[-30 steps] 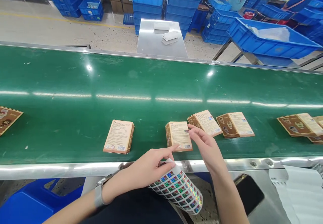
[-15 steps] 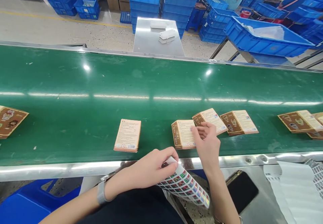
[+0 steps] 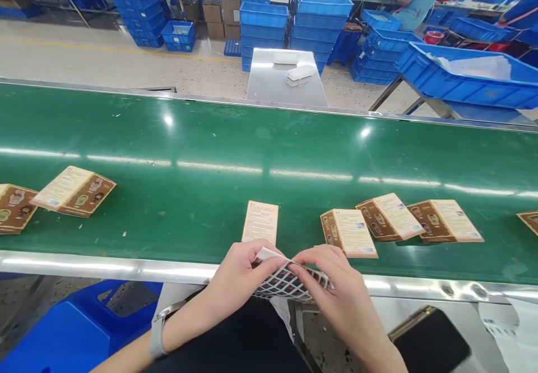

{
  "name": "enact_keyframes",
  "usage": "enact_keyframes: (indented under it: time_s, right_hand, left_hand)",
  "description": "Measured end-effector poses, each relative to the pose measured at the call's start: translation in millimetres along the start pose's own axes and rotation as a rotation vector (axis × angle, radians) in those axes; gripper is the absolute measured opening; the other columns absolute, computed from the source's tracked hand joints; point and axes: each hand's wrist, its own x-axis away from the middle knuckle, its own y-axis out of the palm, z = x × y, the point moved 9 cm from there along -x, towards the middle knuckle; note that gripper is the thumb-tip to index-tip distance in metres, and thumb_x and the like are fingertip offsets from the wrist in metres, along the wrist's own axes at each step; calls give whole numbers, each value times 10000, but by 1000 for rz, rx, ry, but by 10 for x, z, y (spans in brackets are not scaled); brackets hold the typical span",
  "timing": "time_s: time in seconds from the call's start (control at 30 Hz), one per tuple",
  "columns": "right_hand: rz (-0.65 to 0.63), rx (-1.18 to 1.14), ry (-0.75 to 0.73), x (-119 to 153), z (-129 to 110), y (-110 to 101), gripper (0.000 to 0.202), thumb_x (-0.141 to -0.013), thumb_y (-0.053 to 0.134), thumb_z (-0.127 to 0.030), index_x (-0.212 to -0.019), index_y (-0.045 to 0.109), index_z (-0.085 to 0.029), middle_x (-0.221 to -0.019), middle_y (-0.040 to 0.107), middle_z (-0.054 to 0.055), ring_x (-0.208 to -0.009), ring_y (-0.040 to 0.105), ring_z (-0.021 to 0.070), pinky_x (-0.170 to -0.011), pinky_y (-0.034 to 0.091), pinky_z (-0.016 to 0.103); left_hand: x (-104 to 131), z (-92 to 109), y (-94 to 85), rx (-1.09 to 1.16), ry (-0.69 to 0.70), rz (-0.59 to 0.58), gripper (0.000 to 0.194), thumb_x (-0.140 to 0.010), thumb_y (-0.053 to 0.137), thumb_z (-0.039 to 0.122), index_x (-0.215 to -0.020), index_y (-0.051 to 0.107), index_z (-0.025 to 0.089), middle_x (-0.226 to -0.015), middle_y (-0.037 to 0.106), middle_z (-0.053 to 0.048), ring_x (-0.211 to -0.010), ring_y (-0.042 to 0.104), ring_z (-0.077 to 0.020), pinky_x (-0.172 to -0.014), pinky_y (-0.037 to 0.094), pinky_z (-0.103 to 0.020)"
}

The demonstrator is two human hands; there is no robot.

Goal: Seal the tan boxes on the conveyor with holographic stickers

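Observation:
My left hand pinches the upper edge of a sheet of small stickers, which hangs curved over the front rail. At the same sheet's edge my right hand is closed, thumb and forefinger together; whether a peeled sticker is between them I cannot tell. Just beyond my left hand lies a cream printed leaflet, its lower part hidden. To the right, a folded brown-and-cream leaflet bears a small coloured patch. Two similar leaflets, one overlapping another, lie farther right.
The green belt runs across, with more leaflets at left. A metal rail edges it. A black phone lies right of my right arm, a blue stool stands lower left. Blue crates stand behind the belt.
My right hand has left the folded leaflet and come back to the sticker sheet beside my left hand. A coloured patch now shows on that leaflet. The view has shifted, with leaflets appearing farther right.

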Motion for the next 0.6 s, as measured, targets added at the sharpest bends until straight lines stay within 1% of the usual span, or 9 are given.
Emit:
enact_keyframes:
  time_s: [0.07,0.17,0.27,0.37,0.47,0.53,0.6]
  right_hand:
    - [29,48,-36,-46,-124,79,83,-942,600,-154,-917,606,-233,-836,710,-7,-747,641,169,-786,459,358]
    - [103,140,-78,-90,-321,147,113,-933,616,-139,-992,610,-236,-919,733,7,-821,668,186,-904,413,414]
    - [143,184,-104,-125,-471,241,156,-923,611,-98,-983,622,-242,-951,743,8,-886,678,202,-968,371,444]
    - [126,130,-38,-183,-449,357,152,-923,627,-144,-1036,627,-244,-998,734,23,-929,668,214,-917,411,407]
    - [44,21,35,-246,-379,511,104,-929,636,-180,-1007,628,-249,-948,724,5,-877,658,196,-831,437,360]
    - [9,-8,35,-281,-389,602,93,-939,620,-156,-928,608,-247,-866,708,-23,-799,646,172,-832,417,355]
    - [11,24,10,-311,-440,669,112,-946,601,-132,-913,580,-237,-833,693,-34,-755,634,157,-871,386,370]
  left_hand:
    - [64,-13,-137,-11,17,33,250,-916,607,374,-838,713,162,-791,707,-15,-746,600,-159,-693,444,-236]
    - [136,-38,-318,-36,25,68,279,-926,599,407,-871,731,167,-840,736,-23,-774,630,-175,-702,460,-241]
    - [180,-60,-453,-45,37,58,288,-942,581,414,-921,741,176,-870,751,-21,-782,650,-175,-700,469,-235]
    - [212,-48,-558,-38,87,15,244,-957,572,374,-956,742,199,-901,758,-2,-802,663,-160,-725,472,-220]
    - [245,-30,-656,-44,132,-23,227,-971,558,338,-954,743,208,-943,764,2,-861,677,-160,-786,473,-218]
    - [259,-46,-730,-45,126,-29,227,-974,553,330,-965,746,210,-951,766,2,-870,681,-163,-791,473,-220]
    - [267,-75,-814,-36,103,-18,222,-969,562,331,-963,749,212,-925,765,7,-841,676,-159,-757,467,-214]
